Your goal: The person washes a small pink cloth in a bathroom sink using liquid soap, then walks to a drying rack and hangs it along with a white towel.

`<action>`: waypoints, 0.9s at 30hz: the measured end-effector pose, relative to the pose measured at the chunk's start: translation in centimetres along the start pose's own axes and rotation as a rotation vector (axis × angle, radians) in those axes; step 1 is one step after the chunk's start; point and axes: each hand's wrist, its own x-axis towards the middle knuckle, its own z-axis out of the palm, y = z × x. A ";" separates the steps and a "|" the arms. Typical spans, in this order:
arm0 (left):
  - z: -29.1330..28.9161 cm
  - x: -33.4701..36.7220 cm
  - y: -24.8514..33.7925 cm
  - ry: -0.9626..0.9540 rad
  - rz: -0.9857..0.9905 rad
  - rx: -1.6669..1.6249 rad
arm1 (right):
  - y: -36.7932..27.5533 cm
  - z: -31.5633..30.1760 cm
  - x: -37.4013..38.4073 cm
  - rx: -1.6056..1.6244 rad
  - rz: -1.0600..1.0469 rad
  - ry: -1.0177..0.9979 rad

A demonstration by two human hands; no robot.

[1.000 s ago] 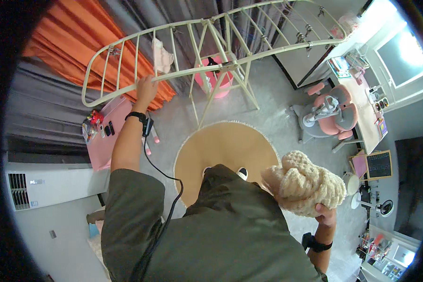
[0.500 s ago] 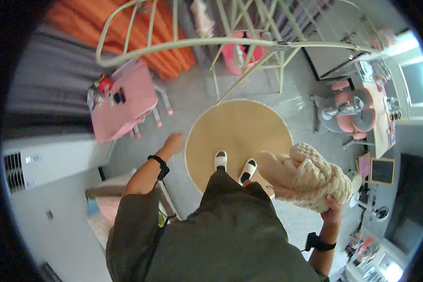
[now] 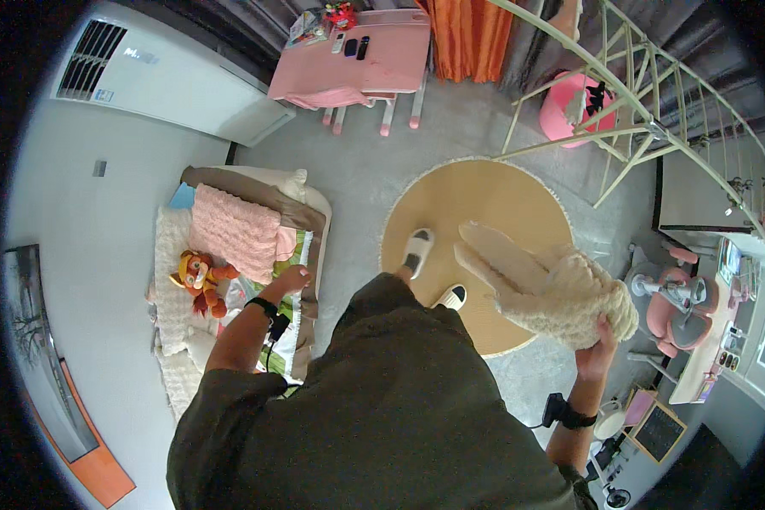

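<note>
My right hand (image 3: 597, 347) grips a cream fluffy plush bundle (image 3: 569, 293) by its thick knitted-looking end. Two long, flatter flaps, like ears, hang from the bundle over the round tan rug (image 3: 450, 195). The fingers behind the plush are partly hidden. My left hand (image 3: 293, 279) is loosely closed, with nothing visible in it, and hovers near the right side of the sofa (image 3: 319, 212). On that sofa lie a pink fluffy cushion (image 3: 234, 225) and an orange plush toy (image 3: 202, 276).
A pink desk (image 3: 357, 64) stands at the far left, beside a white air conditioner (image 3: 178, 81). A pale metal rack (image 3: 629, 93) arches over a pink bucket (image 3: 569, 110) at the far right. To the right are a pink-and-grey chair (image 3: 676, 310) and a light desk (image 3: 705, 361).
My view has turned left, bringing the sofa fully into sight. My left hand is now beside the sofa. The cream plush stays in my right hand, its flaps stretched out farther.
</note>
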 end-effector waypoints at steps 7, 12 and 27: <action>-4.1 4.5 5.4 0.078 0.059 0.046 | 6.3 5.8 -0.7 0.035 -0.170 0.013; -7.0 14.8 1.9 0.047 0.246 -0.023 | 12.2 11.8 -2.0 -0.011 -0.157 0.162; -8.7 0.6 -30.6 0.166 -0.145 -0.246 | 23.3 30.3 -0.4 -0.041 -0.235 0.192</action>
